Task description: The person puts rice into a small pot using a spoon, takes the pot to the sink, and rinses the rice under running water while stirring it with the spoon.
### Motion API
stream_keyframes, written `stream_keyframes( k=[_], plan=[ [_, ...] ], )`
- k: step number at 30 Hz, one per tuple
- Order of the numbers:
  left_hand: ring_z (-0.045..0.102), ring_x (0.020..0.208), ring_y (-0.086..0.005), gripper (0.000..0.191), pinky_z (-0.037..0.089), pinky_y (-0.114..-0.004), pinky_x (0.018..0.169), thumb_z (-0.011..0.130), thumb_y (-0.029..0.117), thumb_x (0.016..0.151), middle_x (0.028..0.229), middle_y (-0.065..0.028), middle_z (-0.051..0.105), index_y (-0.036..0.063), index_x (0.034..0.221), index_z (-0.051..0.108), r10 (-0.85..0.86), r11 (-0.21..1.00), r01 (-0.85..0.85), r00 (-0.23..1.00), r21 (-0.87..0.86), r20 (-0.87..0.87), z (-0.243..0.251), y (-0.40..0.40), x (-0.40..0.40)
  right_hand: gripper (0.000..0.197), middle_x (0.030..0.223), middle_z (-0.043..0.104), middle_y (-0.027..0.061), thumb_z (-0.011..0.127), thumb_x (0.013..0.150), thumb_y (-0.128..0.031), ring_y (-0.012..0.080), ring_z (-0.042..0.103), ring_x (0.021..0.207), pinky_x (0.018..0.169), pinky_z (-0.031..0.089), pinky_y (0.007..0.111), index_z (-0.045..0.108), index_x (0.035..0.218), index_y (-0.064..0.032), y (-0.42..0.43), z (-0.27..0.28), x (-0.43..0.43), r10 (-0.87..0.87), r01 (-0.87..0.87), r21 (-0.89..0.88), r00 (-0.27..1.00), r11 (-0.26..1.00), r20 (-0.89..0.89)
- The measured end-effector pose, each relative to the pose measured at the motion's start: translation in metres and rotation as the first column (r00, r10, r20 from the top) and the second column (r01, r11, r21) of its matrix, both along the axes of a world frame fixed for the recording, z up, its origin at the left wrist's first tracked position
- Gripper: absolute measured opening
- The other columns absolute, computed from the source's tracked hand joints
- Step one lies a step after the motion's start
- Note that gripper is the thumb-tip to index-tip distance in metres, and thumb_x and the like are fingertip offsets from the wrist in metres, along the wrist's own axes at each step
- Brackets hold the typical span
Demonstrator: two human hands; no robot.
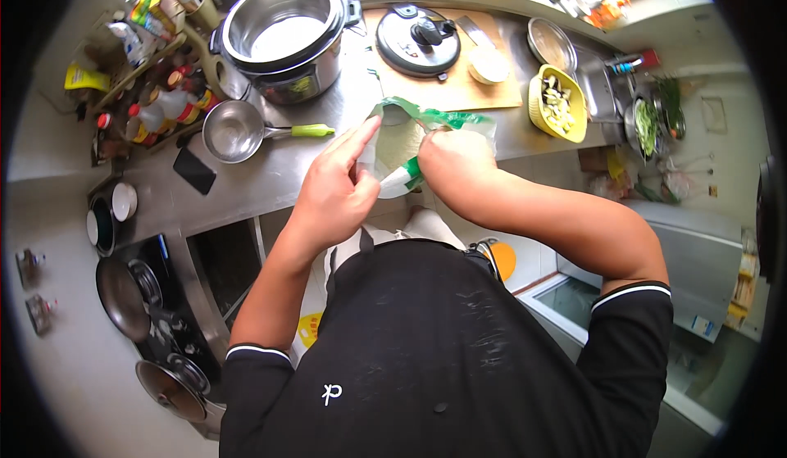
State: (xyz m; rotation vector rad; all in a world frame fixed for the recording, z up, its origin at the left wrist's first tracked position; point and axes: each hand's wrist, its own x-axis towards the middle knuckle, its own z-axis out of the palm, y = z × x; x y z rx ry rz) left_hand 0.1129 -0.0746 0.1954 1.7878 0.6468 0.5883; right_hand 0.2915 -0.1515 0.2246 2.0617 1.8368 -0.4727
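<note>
In front of my body, past the counter's front edge, I hold a green-and-white plastic bag (398,141) with its mouth open towards me. Something pale yellowish shows inside, too unclear to name. My left hand (337,191) grips the bag's left side, fingers straight along it and thumb bent inwards. At the right side, my right hand (458,160) is closed on the bag's rim, and its fingertips are mostly hidden. Nearest my left hand is a metal pan (233,132) with a green handle.
An open electric pressure cooker (289,34) stands behind the pan. Its lid (418,40), a cleaver (475,31) and a small pale bowl (489,66) lie on a wooden board (452,94). To the right are a yellow basket (581,104) of cut pieces and a sink (595,86).
</note>
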Motion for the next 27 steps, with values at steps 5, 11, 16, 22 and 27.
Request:
stream_keyframes(
  k=[5,11,16,22,27],
  plan=[
    [0.054,0.077,-0.0156,0.061,0.048,-0.026,0.071,0.048,-0.005,0.078,0.122,-0.0173,0.059,-0.0021,0.138,0.049,-0.004,0.999,0.002,0.999,-0.052,-0.042,0.001,-0.003,-0.004,0.01,0.077,0.068,0.0204,0.061,0.08,-0.004,0.0352,0.07,0.075,0.066,0.056,0.043,0.066,0.084,0.0032,-0.012,-0.02,-0.001,-0.184,0.221,0.145,0.955,0.964,-0.233],
    [0.055,0.076,-0.0161,0.06,0.048,-0.026,0.069,0.049,-0.005,0.076,0.126,-0.018,0.059,-0.0033,0.137,0.049,0.026,0.998,-0.022,0.997,0.063,-0.068,0.0,-0.01,0.003,0.017,0.085,0.068,0.0254,0.058,0.077,-0.007,0.0381,0.069,0.081,0.073,0.054,0.044,0.068,0.085,0.0045,0.005,-0.035,0.028,-0.194,0.113,-0.27,0.936,0.956,-0.294],
    [0.055,0.097,-0.0158,0.062,0.047,-0.024,0.075,0.05,-0.008,0.076,0.139,-0.0197,0.052,-0.0027,0.138,0.048,-0.071,0.997,0.071,0.996,0.005,-0.057,0.01,-0.02,0.017,0.016,0.072,0.065,0.0175,0.055,0.081,-0.009,0.0301,0.065,0.066,0.064,0.051,0.039,0.066,0.084,0.0014,-0.009,-0.054,0.056,-0.363,0.294,-0.214,0.782,0.932,-0.506],
    [0.051,0.073,-0.009,0.065,0.045,-0.022,0.066,0.05,-0.006,0.076,0.125,-0.0151,0.059,-0.0025,0.141,0.046,0.075,0.994,-0.074,0.997,0.075,-0.016,0.006,0.002,0.028,0.017,0.06,0.052,0.0009,0.054,0.088,-0.013,0.01,0.043,0.047,0.046,0.036,0.027,0.061,0.075,-0.0024,-0.019,0.003,0.077,-0.691,0.478,-0.506,0.401,0.718,-0.602],
    [0.047,0.07,-0.0069,0.066,0.046,-0.023,0.067,0.051,-0.005,0.076,0.129,-0.0129,0.059,-0.0006,0.141,0.047,0.087,0.996,-0.087,0.995,-0.001,-0.045,0.014,0.013,0.029,0.015,0.067,0.052,-0.0036,0.054,0.09,-0.013,0.0054,0.04,0.049,0.045,0.034,0.023,0.062,0.095,-0.0016,-0.044,0.028,0.109,-0.694,0.471,-0.545,0.234,0.694,-0.681]
  ],
)
